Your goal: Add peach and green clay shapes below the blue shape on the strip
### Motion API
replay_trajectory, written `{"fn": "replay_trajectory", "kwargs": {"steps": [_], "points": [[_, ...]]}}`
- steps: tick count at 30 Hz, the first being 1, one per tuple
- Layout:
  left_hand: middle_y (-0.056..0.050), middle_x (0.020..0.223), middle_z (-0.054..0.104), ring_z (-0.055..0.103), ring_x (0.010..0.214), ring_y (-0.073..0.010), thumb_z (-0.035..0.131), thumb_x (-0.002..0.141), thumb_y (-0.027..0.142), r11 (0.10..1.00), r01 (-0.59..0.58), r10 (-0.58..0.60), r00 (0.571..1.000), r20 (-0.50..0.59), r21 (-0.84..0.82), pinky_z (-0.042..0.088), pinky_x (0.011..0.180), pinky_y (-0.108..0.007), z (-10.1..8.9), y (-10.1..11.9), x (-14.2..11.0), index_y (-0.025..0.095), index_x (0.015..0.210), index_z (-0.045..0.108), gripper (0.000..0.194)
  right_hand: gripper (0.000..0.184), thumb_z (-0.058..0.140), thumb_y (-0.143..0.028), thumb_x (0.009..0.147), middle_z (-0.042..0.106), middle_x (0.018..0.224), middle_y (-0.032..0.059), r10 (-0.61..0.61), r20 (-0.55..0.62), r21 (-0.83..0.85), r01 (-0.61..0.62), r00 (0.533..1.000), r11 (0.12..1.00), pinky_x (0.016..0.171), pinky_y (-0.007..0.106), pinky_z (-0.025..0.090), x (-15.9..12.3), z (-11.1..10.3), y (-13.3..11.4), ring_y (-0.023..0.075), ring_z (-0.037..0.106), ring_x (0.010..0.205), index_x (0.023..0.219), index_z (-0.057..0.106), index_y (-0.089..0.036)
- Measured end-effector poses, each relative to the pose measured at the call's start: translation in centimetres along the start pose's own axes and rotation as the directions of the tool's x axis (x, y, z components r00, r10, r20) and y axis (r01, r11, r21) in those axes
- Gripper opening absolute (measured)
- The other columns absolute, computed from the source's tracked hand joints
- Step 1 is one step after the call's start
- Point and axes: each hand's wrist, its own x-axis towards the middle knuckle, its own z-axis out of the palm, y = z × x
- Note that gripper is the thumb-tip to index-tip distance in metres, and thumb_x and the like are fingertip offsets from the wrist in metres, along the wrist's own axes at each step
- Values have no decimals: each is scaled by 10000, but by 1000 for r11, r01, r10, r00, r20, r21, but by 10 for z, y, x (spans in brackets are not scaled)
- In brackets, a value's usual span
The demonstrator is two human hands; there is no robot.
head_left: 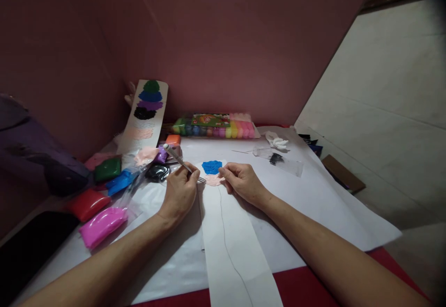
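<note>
My left hand [181,191] is closed around a slim fork [177,156] with a patterned handle, its tines at the left edge of a peach clay patch [213,179]. That patch lies on a long white paper strip [233,246], just below a textured blue clay patch [212,166]. A thin curving line runs down the strip toward me. At the patch's right side, my right hand [244,181] has thumb and forefinger pinched together. What sits between those fingertips is too small to make out.
Bagged clay, including pink [104,227], red [88,204] and black [158,173], lies to the left. Behind it leans a card with coloured clay shapes [149,107]. A clay multipack [216,126] stands by the wall. White clay [277,140] and a clear case [285,164] are at right.
</note>
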Motion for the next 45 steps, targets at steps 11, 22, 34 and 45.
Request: {"fn": "replay_trajectory", "kwargs": {"steps": [11, 22, 34, 45], "points": [[20, 608, 575, 521, 608, -144, 488, 764, 251, 997, 24, -25, 1000, 13, 78, 369, 622, -260, 0, -1, 1, 187, 665, 553, 134, 299, 489, -362, 890, 478, 421, -50, -11, -3, -10, 11, 1000, 1000, 602, 245, 476, 0, 0, 4, 91, 453, 433, 689, 604, -173], [29, 577, 525, 477, 575, -140, 500, 769, 239, 997, 56, -53, 997, -52, 50, 345, 595, -257, -3, 4, 1, 187, 651, 529, 133, 277, 499, -351, 883, 462, 401, -60, -10, -6, 23, 10, 1000, 1000, 581, 242, 476, 1, 1, 3, 88, 433, 413, 693, 603, -178], [35, 603, 495, 447, 562, -102, 565, 828, 245, 940, -256, 256, 966, -27, -226, 354, 558, -226, 2, 0, -2, 172, 695, 567, 151, 213, 522, -328, 880, 562, 583, -5, -238, -140, -183, 211, 961, 960, 536, 241, 439, -5, -1, -4, 113, 510, 510, 819, 647, -167], [17, 698, 528, 495, 625, -110, 593, 830, 263, 881, -266, 323, 943, 85, -391, 407, 586, -226, 7, 3, -11, 187, 999, 594, 185, 128, 538, -187, 866, 490, 706, 4, -520, -131, -387, 439, 844, 811, 606, 250, 412, -7, 3, -3, 128, 497, 646, 825, 659, -198]]}}
